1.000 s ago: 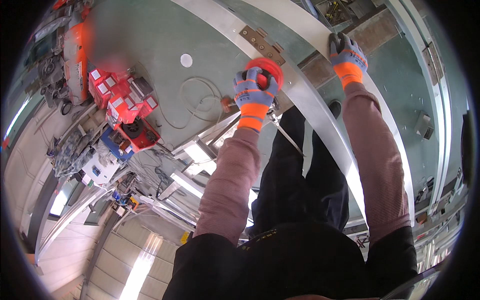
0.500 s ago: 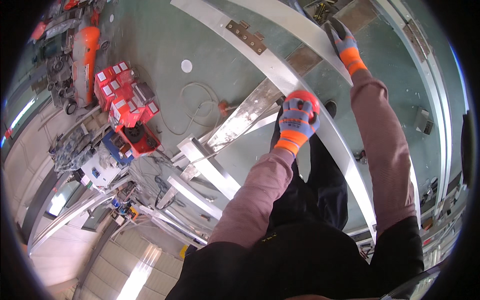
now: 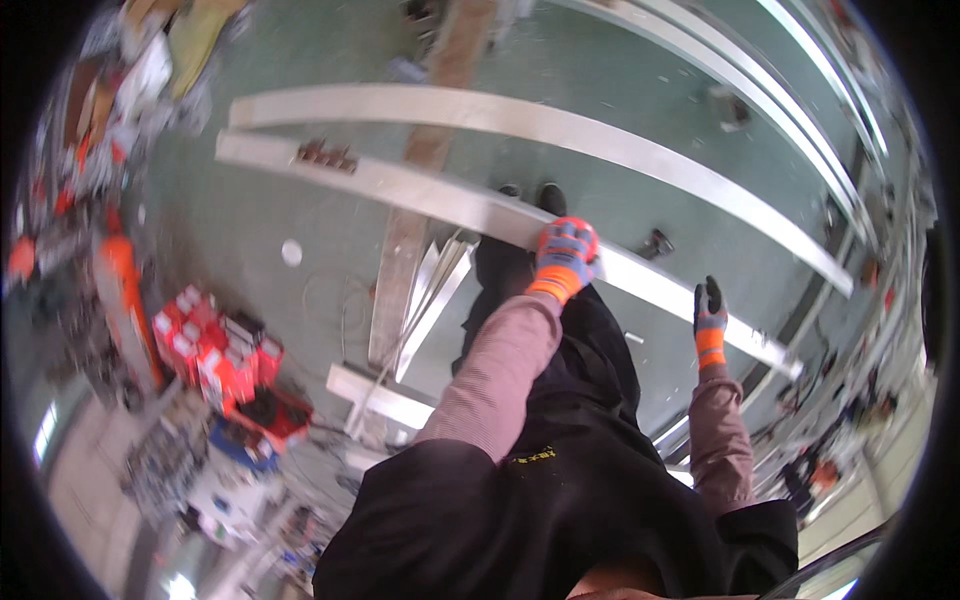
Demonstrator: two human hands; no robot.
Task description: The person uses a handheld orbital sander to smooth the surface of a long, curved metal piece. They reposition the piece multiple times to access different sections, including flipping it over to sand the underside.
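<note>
My left hand [image 3: 566,252], in a grey and orange glove, is closed over a red rounded object [image 3: 590,238] whose exact kind I cannot make out. It rests against a long pale metal beam [image 3: 440,196] that crosses in front of me. A brown hinge [image 3: 326,156] sits on this beam toward its left end. Near the beam's right part is my gloved right hand [image 3: 710,318], its dark fingers stretched out and holding nothing visible. Beyond lies a second pale beam [image 3: 560,122], roughly alongside the first.
Red boxes [image 3: 210,345] and an orange cylinder [image 3: 128,290] stand at the left. A rusty plank [image 3: 402,250] runs beneath the beams, with shorter metal lengths [image 3: 436,290] beside it. More long profiles [image 3: 740,80] lie at the far right. A small dark object [image 3: 655,243] is on the floor.
My view has turned, so the beams now run more crosswise. My right hand has left the second beam and come back nearer me. My left hand stays on the red object.
</note>
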